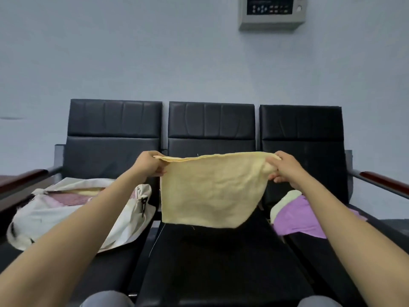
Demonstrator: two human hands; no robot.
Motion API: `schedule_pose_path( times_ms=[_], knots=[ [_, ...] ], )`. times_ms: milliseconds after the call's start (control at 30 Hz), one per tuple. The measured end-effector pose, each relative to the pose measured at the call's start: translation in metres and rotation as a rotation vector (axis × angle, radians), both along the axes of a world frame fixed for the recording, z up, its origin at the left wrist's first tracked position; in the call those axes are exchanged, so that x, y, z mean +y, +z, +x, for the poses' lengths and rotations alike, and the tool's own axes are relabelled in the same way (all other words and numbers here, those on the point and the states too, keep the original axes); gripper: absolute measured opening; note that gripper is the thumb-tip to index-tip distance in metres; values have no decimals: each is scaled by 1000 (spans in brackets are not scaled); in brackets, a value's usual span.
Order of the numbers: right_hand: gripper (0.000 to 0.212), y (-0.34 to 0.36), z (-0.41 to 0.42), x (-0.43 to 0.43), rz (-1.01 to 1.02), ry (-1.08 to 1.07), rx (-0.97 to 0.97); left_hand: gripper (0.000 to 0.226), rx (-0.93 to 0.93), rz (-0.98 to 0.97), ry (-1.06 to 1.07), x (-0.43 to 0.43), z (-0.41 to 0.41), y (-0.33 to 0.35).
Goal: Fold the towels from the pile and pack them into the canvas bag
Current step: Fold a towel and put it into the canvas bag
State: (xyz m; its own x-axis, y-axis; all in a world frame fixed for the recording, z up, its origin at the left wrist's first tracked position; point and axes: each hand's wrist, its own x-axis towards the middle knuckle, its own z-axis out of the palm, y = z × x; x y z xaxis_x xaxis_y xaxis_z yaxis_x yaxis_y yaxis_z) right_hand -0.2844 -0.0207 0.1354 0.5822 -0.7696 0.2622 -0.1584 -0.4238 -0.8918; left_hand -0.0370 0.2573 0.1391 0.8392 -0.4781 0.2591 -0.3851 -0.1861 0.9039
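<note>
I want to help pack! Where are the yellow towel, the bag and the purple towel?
yellow towel (210,191), head view, cloth's middle
canvas bag (39,216), head view, white outer side
purple towel (296,218), head view, its middle

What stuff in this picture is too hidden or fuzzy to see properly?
Head view:
- Inside the canvas bag: the left forearm crosses it, so the packed towels can't be counted.
- The towel pile: partly behind the right forearm; its number is unclear.
- The wall panel: cut by the top edge, labels too small.
- Middle seat, partly: behind the yellow towel the left hand and right hand hold.
</note>
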Motion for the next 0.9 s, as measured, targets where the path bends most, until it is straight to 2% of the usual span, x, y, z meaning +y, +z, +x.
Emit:
schedule_pose_path(
  times_ms=[67,167,233,300,433,500,633,700,767,833,900],
  knots=[
    [18,-4,-6,4,22,67,112,22,187,-59,-110,9,-2,-2],
    [14,-8,-10,3,111,46,-110,11,364,-281,-200,16,2,-5],
    [14,-6,-10,3,139,25,-204,9,403,-339,-273,15,2,-3],
    [13,-1,-10,5,132,12,-231,15,354,-308,-287,11,2,1],
    [15,2,-3,4,109,-18,-189,24,201,-257,-182,1,6,-4],
    [17,-2,0,2,135,-13,-141,22,113,-180,-164,-3,11,-14],
    [34,-17,6,-3,245,33,-65,11,-38,106,-180,-10,24,-37],
    [31,-24,13,-9,265,46,-107,8,-130,152,-137,-18,30,-39],
    [22,-27,20,-15,237,62,-207,4,-209,10,-35,-27,32,-33],
    [21,-27,25,-20,217,84,-311,6,-122,-264,19,-32,30,-26],
    [13,-29,27,-19,199,115,-340,7,-72,-391,54,-32,28,-27]
  ],
)
